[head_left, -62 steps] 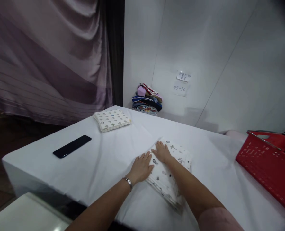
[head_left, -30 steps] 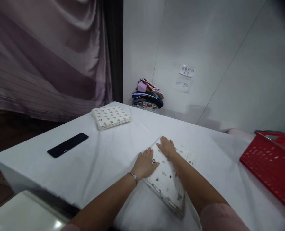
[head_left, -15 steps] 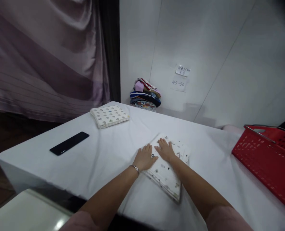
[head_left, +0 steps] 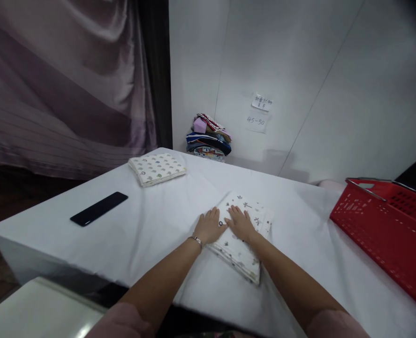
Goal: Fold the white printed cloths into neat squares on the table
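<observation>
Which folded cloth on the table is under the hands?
The nearer one, the plant-print cloth: the left hand and right hand rest on it. The other cloth, farther off, is untouched.

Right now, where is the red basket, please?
In the head view, the basket is at the right edge, on the table, right of the nearer cloth.

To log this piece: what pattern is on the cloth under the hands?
The folded cloth is white with small dark motifs, some palm-like; head view.

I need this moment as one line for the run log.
left hand: on folded cloth, left edge | right hand: flat on folded cloth | second cloth: folded, on table, farther left | red basket: at right
</observation>
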A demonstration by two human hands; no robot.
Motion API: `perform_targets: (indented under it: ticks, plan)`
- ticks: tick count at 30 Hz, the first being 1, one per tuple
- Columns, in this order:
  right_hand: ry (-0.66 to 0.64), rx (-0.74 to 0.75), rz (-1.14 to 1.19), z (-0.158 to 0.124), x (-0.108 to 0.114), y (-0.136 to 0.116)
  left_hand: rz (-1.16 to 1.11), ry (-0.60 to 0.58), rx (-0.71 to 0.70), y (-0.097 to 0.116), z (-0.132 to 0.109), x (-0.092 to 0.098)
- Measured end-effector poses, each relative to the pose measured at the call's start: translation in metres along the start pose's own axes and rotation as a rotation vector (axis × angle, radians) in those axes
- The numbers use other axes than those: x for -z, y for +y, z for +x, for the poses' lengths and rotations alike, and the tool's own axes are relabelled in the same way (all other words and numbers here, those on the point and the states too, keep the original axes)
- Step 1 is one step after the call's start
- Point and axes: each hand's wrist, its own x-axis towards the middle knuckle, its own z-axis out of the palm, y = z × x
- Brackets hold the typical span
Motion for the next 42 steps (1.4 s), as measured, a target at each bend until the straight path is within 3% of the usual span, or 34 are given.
perform_targets:
  ticks: [7,15,20,27,33,37,42]
  plan:
    - [-0.056,-0.014,0.027,-0.009,0.007,-0.003,-0.002,0.003,0.005,0.0,0.0,0.0]
    - [0.016,0.009,-0.025,-0.035,-0.001,-0.005,-0.01,-0.019,0.005,0.0,0.001,0.001]
    - [-0.045,0.01,0.015,-0.044,0.008,-0.012,-0.002,0.006,0.006,0.0,0.0,0.002]
    - [0.022,0.053,-0.018,-0.068,-0.005,-0.018,-0.007,-0.006,0.017,0.0,0.0,0.003]
    - [-0.038,0.042,0.08,-0.072,0.01,-0.021,-0.011,-0.017,0.012,0.0,-0.001,0.004]
    - [-0.076,0.106,0.161,-0.1,0.012,-0.028,-0.01,-0.006,0.006,0.0,-0.001,0.004]
    - [-0.003,0.193,0.025,-0.136,-0.005,-0.035,-0.011,-0.018,0.023,0.001,-0.001,0.006]
